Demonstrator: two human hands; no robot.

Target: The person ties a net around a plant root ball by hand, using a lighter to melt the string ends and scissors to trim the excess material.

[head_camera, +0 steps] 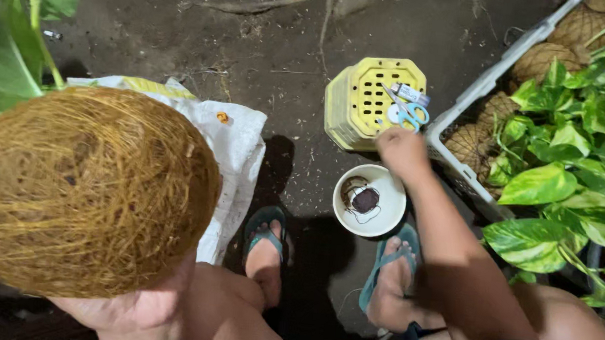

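Your left hand (137,309) cups a fibre ball (82,191); right hand (402,151), fingers seemingly clenched empty, sits beside scissors (407,112) on the yellow crate (367,103). Bowl (342,213) holds twine.

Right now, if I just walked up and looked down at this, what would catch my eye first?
Most striking is the big ball of orange-brown coconut fibre filling the lower left, held up on the left hand. Next, the right hand reaches out to a yellow slotted crate on the dirt ground, where blue-handled scissors lie on top. Between the crate and the sandalled feet sits a white bowl, and leafy green plants crowd the right edge.
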